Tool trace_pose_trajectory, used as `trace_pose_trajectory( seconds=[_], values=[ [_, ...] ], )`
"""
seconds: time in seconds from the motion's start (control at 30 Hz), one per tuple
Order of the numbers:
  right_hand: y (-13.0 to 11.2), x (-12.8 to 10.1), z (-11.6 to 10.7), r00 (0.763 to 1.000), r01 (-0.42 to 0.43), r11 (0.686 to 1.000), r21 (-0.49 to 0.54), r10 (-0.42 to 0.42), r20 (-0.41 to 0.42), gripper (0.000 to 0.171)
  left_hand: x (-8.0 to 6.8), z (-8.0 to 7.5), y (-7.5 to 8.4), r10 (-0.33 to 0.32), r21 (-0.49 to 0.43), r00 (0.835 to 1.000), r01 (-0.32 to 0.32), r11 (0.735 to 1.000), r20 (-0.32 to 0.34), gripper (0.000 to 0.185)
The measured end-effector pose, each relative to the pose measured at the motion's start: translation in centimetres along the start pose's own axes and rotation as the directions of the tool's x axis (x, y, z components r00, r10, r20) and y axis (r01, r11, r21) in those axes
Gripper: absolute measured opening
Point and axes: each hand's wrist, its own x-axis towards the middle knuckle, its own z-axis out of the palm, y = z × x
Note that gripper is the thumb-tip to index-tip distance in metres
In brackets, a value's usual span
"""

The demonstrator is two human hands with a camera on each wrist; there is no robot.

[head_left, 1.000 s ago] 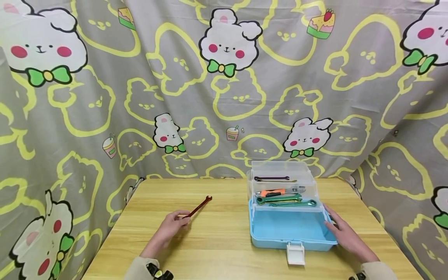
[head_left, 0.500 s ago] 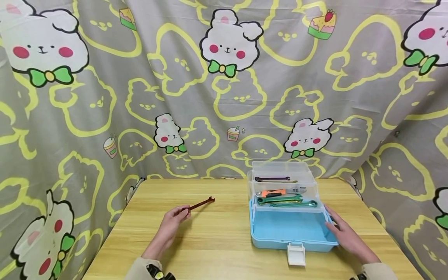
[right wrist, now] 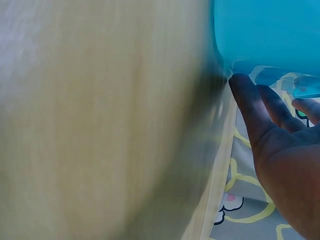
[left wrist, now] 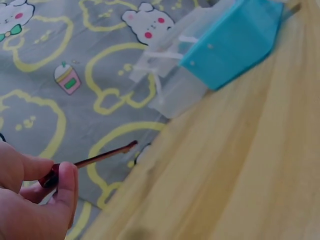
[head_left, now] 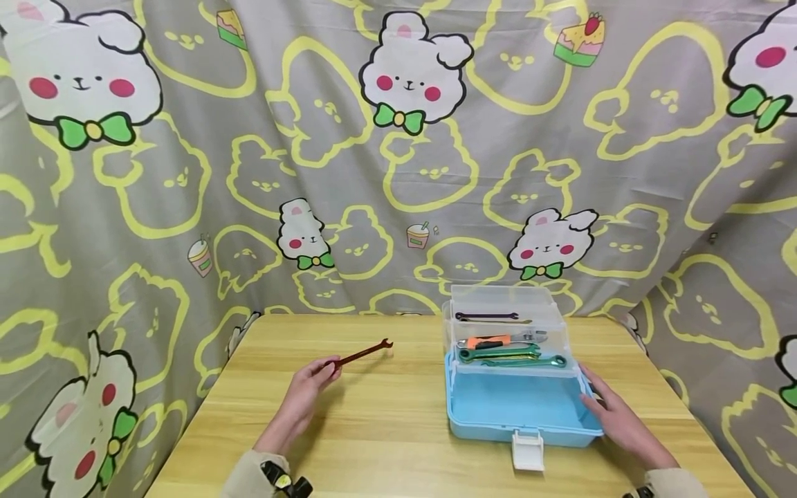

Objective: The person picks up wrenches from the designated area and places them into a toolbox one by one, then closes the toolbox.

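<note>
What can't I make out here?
Head, left wrist: near end of red wrench, partly covered by left hand.
Head: any markings on green wrenches, too small.
Left wrist: part of blue toolbox, cut by top edge.
Right wrist: part of right hand, cut by right edge.

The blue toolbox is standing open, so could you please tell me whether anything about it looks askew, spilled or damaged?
Nothing stands out: the blue toolbox sits upright, its tools lie in the clear trays, and no spill or damage shows.

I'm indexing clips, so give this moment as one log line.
left hand: pinches red wrench | right hand: touches right side of blue toolbox | toolbox: open
</note>
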Motion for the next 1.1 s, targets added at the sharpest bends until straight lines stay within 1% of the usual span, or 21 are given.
trace_pose_trajectory(
  seconds=[0.13,0.17,0.27,0.37,0.47,0.6,0.77,0.97,1.1],
  values=[
    [0.0,0.1,0.1,1.0,0.004,1.0,0.0,-0.004,0.005,0.075,0.3,-0.2,1.0,0.054,-0.039,0.997,-0.051,0.998,0.057,0.047],
    [0.0,0.1,0.1,1.0,0.005,1.0,0.002,-0.005,0.006,0.075,0.4,-0.3,1.2,0.075,-0.047,0.994,-0.072,0.996,0.079,0.048],
    [0.0,0.2,0.2,1.0,0.01,1.0,0.01,-0.01,0.005,0.074,0.7,-0.4,2.0,0.114,-0.079,0.986,-0.104,0.991,0.124,0.048],
    [0.0,0.2,0.2,1.0,0.01,1.0,0.015,-0.01,0.006,0.074,1.0,-0.2,2.7,0.133,-0.101,0.979,-0.119,0.988,0.153,0.047],
    [0.0,0.2,0.2,1.0,-0.001,1.0,0.016,0.0,0.012,0.075,1.3,0.1,3.2,0.124,-0.125,0.981,-0.106,0.987,0.151,0.046],
    [0.1,0.2,0.2,1.0,-0.014,1.0,0.015,0.014,0.015,0.075,1.7,1.0,3.6,0.095,-0.151,0.986,-0.075,0.986,0.136,0.044],
    [0.1,0.1,0.1,1.0,-0.016,1.0,0.019,0.015,0.013,0.075,2.3,2.2,3.9,0.088,-0.16,0.984,-0.063,0.985,0.155,0.042],
    [0.2,0.0,0.1,1.0,-0.003,1.0,0.018,0.003,0.012,0.075,3.1,4.1,4.1,0.112,-0.172,0.977,-0.08,0.982,0.184,0.04],
    [0.2,-0.1,0.0,1.0,0.005,1.0,-0.002,-0.005,0.006,0.074,3.4,5.6,4.2,0.126,-0.184,0.969,-0.087,0.979,0.214,0.041]
  ],
)
